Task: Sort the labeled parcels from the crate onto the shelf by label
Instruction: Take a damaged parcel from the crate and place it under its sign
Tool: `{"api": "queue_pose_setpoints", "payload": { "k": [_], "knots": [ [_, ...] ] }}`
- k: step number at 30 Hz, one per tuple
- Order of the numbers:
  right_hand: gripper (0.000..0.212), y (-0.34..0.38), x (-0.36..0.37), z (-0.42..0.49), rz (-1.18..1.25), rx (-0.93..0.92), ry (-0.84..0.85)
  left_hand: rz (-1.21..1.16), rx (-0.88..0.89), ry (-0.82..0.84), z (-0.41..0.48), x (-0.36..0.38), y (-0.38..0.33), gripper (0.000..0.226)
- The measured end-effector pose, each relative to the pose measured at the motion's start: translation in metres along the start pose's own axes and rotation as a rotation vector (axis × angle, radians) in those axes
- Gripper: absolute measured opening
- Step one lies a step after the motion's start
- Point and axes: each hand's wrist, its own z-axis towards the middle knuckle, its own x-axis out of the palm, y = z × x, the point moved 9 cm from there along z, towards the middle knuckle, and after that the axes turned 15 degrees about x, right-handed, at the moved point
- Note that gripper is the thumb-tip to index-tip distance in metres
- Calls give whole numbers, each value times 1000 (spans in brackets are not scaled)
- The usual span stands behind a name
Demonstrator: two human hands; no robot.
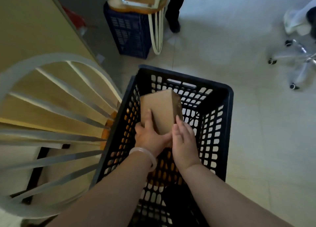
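A plain brown cardboard parcel [160, 110] is held inside the black perforated crate [215, 117], tilted with its far end raised. My left hand [150, 136] grips its near left corner, fingers curled up its left face. My right hand [183, 141] holds the near right side, fingers laid along the box. No label shows on the faces turned to the camera. The crate's bottom around the parcel looks dark, with nothing else visible in it. The shelf is not clearly in view.
A white spindle-back chair [56, 117] stands close on the left, touching the crate. A dark blue crate [130, 33] under an upturned chair sits farther back. A person's dark leg [173, 13] stands beyond it. An office chair base [297, 59] is at right.
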Motion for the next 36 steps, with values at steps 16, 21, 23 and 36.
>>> {"api": "queue_pose_setpoints", "payload": {
  "k": [16,21,23,36],
  "knots": [
    [65,24,-2,-175,123,-75,-89,-209,515,-41,-158,-124,-36,65],
    [56,43,10,-247,54,-359,-177,47,648,-235,-211,-160,-45,82],
    [57,50,12,-270,14,-446,-220,27,653,-163,-225,-158,-45,110],
    [44,82,-11,-335,-107,-652,-405,-616,493,-52,-297,-186,-11,115]
  ]
}}
